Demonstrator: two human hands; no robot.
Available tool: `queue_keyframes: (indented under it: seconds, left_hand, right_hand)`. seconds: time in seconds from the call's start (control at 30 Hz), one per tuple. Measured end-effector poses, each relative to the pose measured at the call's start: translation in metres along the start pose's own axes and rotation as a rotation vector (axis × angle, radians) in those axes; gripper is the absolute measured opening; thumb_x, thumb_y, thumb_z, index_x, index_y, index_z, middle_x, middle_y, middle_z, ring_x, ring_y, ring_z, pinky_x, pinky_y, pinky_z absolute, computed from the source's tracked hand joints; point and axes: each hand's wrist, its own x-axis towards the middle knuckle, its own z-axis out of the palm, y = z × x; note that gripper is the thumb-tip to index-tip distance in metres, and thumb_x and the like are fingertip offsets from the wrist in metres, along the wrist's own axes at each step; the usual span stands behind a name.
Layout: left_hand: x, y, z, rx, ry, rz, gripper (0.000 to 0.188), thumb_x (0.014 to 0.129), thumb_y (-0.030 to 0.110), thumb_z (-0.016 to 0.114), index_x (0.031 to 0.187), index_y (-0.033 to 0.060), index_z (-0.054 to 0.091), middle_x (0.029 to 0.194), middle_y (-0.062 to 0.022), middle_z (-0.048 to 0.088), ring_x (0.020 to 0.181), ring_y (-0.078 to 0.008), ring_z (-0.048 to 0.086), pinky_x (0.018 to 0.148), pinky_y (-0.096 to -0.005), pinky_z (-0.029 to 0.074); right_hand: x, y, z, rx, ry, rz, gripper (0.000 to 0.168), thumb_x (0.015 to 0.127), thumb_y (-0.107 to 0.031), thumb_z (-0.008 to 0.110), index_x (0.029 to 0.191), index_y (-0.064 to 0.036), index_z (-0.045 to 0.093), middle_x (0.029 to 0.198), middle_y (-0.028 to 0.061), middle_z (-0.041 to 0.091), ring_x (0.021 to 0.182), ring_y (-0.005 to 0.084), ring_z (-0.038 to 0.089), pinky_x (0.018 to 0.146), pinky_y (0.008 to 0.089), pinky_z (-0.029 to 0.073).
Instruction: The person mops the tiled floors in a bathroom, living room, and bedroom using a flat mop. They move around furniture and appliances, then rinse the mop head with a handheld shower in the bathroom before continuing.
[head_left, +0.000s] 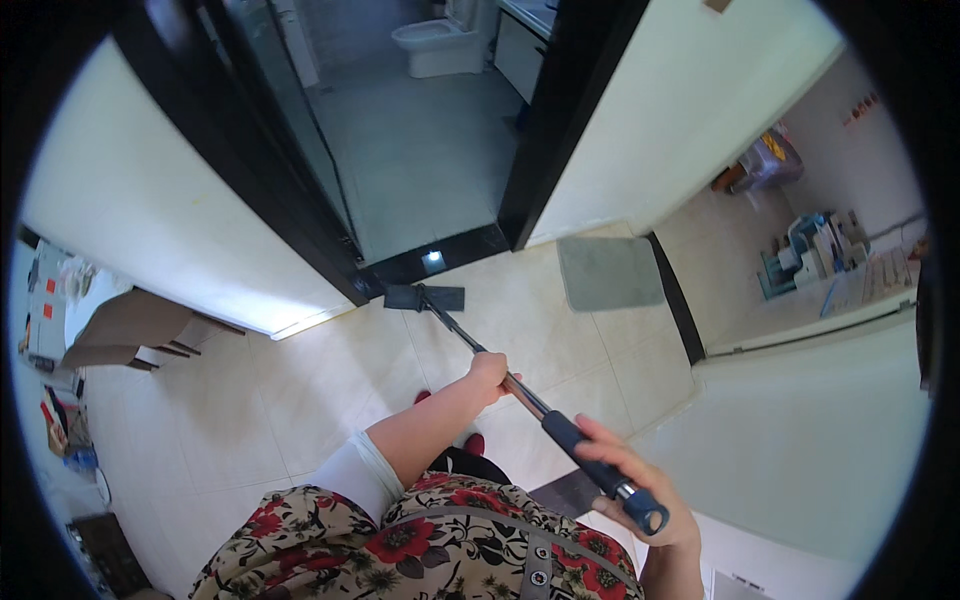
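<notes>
A flat mop slants across the middle of the view, its dark grey mop head (444, 298) on the floor tiles just outside a doorway. My left hand (491, 376) is closed around the metal pole (529, 399) about midway along it. Nearer to me, my right hand (637, 480) holds the dark blue handle grip (585, 446), with its fingers loosely spread over the top and the thumb below. The hanging loop (649, 513) at the handle's end sticks out by the right palm. The mop's joint sits near the middle of the head.
Beyond the black door sill (472, 246) lies a bathroom with a toilet (442, 45) and a vanity cabinet (519, 56). A grey-green mat (611, 274) lies to the right, beside another doorway. At left stand a brown chair (135, 322) and a table. White walls flank the door frame (544, 142).
</notes>
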Motion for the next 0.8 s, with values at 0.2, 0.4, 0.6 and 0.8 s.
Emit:
queue_keyframes:
  seconds: [0.2, 0.4, 0.6, 0.8]
  left_hand:
    - [0.028, 0.025, -0.021, -0.099, 0.031, 0.029, 0.011, 0.083, 0.004, 0.046, 0.094, 0.0014, 0.045, 0.085, -0.0101, 0.048, 0.058, -0.0204, 0.048, 0.053, -0.0341, 0.054]
    - [0.034, 0.072, -0.021, 0.098, 0.016, -0.011, 0.013, 0.085, 0.003, 0.043, 0.097, 0.0016, 0.046, 0.081, -0.0099, 0.049, 0.058, -0.0225, 0.055, 0.048, -0.0357, 0.052]
    - [0.07, 0.149, -0.005, 0.273, -0.026, -0.088, 0.018, 0.087, 0.003, 0.04, 0.105, 0.0039, 0.041, 0.084, -0.0111, 0.051, 0.058, -0.0247, 0.06, 0.042, -0.0366, 0.049]
    - [0.117, 0.182, 0.028, 0.287, -0.075, -0.111, 0.016, 0.09, 0.008, 0.039, 0.106, 0.0072, 0.043, 0.083, -0.01, 0.052, 0.056, -0.0246, 0.06, 0.043, -0.0388, 0.049]
  right_hand:
    - [0.036, -0.001, 0.021, -0.009, 0.003, -0.017, 0.043, 0.076, -0.001, 0.059, 0.118, -0.008, 0.057, 0.143, 0.015, 0.036, 0.137, 0.0307, 0.025, 0.108, 0.0403, 0.023]
    - [0.078, -0.015, 0.03, 0.021, 0.021, -0.003, 0.038, 0.074, 0.0, 0.061, 0.111, -0.007, 0.06, 0.141, 0.0144, 0.038, 0.137, 0.0328, 0.025, 0.109, 0.0436, 0.022]
    - [0.145, -0.034, 0.034, -0.05, 0.191, 0.069, 0.044, 0.075, 0.003, 0.062, 0.117, -0.009, 0.056, 0.14, 0.0152, 0.039, 0.135, 0.0322, 0.029, 0.108, 0.0402, 0.025]
    - [0.175, -0.035, 0.028, 0.355, 0.304, 0.391, 0.063, 0.076, 0.01, 0.055, 0.135, -0.007, 0.043, 0.139, 0.0171, 0.039, 0.121, 0.0343, 0.049, 0.096, 0.0368, 0.043]
